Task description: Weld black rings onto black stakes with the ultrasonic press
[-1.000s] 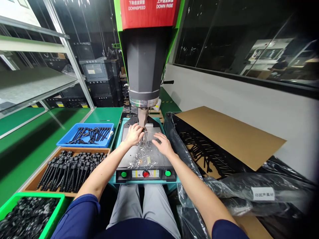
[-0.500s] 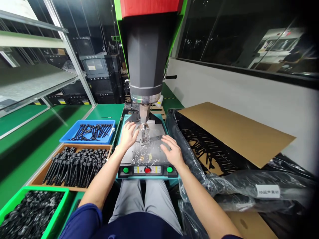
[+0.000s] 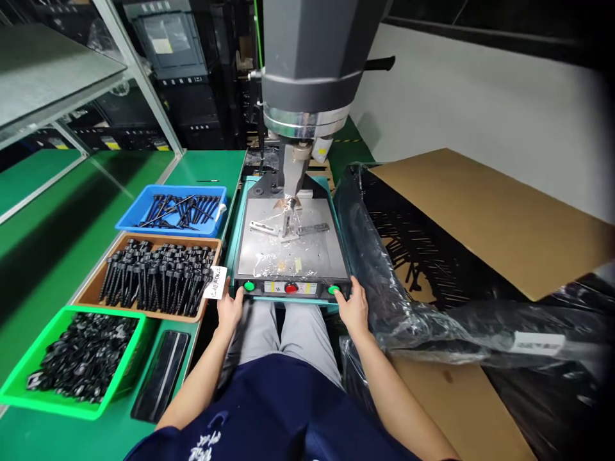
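Observation:
My left hand (image 3: 230, 309) is at the front left corner of the machine base (image 3: 262, 267), its thumb beside the left green button (image 3: 248, 286). At the front right corner is my right hand (image 3: 354, 310), with its thumb on or next to the right green button (image 3: 333, 290). Neither hand holds anything, and the fingers of both are apart. A red button (image 3: 291, 289) sits between the green ones. Above the metal plate, the machine's tip (image 3: 291, 182) reaches down to a small fixture (image 3: 287, 224) with shiny scraps around it.
On the left stand a blue tray (image 3: 173, 231), a brown tray (image 3: 144, 308) and a green bin (image 3: 52, 406), all holding black parts. A dark phone-like object (image 3: 161, 376) lies beside the bin. Right: plastic-lined box of black parts (image 3: 413, 256) under cardboard (image 3: 500, 218).
Both hands have moved from beside the fixture back to the front corners of the machine, at the green buttons. The view has tilted down, showing the phone-like object and a white label.

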### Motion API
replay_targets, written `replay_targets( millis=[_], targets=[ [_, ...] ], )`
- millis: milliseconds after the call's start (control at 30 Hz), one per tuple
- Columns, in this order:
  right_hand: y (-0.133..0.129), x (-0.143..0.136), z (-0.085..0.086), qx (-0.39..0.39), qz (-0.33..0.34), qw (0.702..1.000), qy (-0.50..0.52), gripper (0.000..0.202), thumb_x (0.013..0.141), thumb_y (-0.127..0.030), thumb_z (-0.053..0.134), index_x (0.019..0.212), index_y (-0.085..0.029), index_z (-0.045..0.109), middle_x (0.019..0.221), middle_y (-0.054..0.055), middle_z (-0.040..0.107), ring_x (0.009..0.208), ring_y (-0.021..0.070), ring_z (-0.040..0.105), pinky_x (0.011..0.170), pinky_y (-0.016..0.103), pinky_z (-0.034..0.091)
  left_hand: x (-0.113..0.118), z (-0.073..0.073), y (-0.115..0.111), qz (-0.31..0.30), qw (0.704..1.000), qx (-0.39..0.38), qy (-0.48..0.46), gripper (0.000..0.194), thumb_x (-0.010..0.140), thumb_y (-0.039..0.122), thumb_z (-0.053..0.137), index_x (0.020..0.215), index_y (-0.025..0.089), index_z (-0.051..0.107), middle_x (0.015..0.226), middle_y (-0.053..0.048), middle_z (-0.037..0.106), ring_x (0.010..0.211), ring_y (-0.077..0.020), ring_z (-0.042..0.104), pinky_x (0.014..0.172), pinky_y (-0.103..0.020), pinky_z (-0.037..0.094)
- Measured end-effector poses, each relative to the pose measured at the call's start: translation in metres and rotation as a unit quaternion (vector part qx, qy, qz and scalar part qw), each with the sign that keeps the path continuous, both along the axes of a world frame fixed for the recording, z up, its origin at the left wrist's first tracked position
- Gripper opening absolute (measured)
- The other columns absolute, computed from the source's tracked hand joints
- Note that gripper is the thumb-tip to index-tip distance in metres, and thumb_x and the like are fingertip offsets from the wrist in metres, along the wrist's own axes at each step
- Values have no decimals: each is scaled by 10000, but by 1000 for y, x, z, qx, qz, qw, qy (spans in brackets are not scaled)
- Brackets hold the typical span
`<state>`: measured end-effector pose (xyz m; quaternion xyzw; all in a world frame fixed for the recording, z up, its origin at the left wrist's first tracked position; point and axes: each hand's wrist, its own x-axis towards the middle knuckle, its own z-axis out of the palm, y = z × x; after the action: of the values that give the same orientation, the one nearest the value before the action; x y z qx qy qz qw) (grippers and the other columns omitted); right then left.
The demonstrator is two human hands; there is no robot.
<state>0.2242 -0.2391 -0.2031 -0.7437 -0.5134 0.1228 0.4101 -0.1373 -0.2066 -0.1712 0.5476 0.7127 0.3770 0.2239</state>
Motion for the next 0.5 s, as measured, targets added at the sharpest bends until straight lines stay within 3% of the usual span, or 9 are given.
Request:
replay_targets(
  millis=[200, 500],
  targets=[
    [5, 3, -5, 3, -3, 1000, -9, 729, 840, -601, 519, 1391, -136, 416, 1268, 217, 525, 1177, 367, 512, 952, 525, 441, -1, -6, 17, -30, 998, 29, -36, 517, 795, 428, 636, 1262, 232, 532, 1244, -100, 608, 1196, -252, 544, 1064, -411, 381],
    [5, 4, -8, -7, -11, 999, 38, 731, 805, -611, 542, 1388, -181, 443, 1291, 185, 529, 1171, 353, 534, 957, 508, 451, -5, -5, 17, -51, 995, 27, -80, 492, 773, 405, 661, 1229, 252, 556, 1229, -84, 616, 1198, -264, 545, 1082, -419, 365]
  ],
)
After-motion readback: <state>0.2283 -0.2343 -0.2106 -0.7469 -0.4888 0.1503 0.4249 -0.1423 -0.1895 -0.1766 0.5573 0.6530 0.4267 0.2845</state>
